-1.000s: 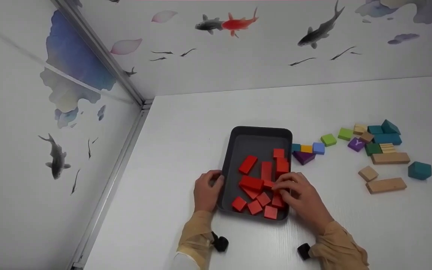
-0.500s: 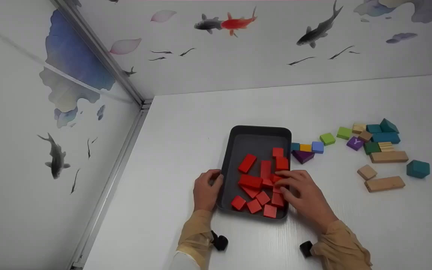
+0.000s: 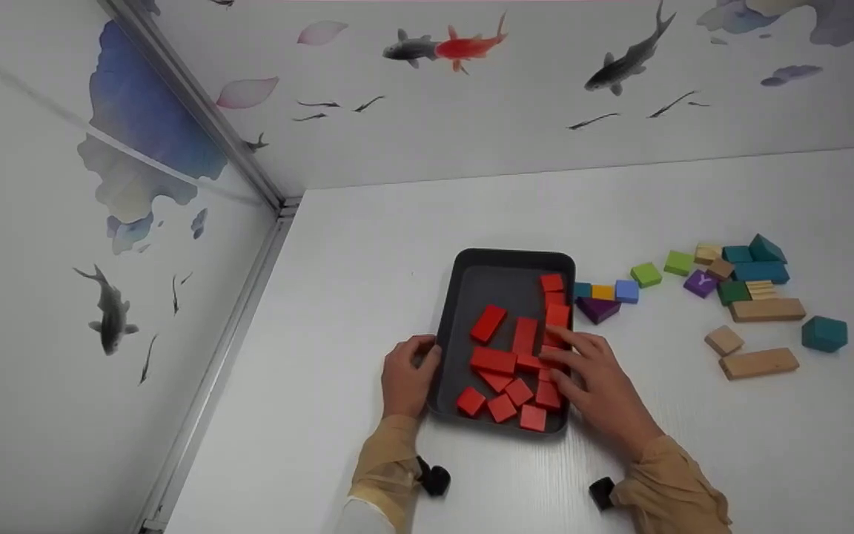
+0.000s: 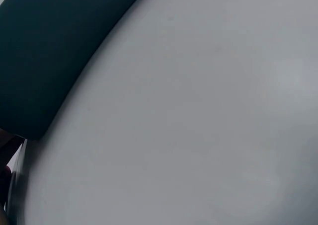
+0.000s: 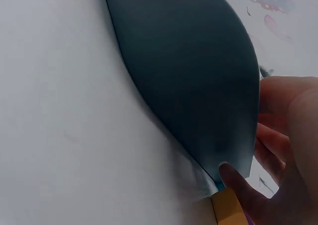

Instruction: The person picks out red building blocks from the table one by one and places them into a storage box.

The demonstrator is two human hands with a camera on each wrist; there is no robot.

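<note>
A dark grey tray (image 3: 514,256) lies on the white table with several red blocks (image 3: 497,361) in it. My left hand (image 3: 406,374) grips the tray's left rim, thumb over the edge. My right hand (image 3: 583,363) lies over the tray's right side, its straight fingers touching a column of red blocks (image 3: 557,315) along the right wall. In the left wrist view only the tray's outer wall (image 4: 49,61) and bare table show. The right wrist view shows the tray wall (image 5: 189,86), my fingers (image 5: 283,135) over it and a yellow block (image 5: 226,205).
Loose coloured blocks lie right of the tray: a teal, yellow and blue row (image 3: 605,291), a purple wedge (image 3: 599,308), green squares (image 3: 646,274), wooden planks (image 3: 759,363) and teal pieces (image 3: 823,334). Fish-patterned walls (image 3: 175,185) close the left and back.
My right hand has slid forward along the tray's right side, and the far red blocks there have moved up toward the far corner. My left hand has stayed on the rim.
</note>
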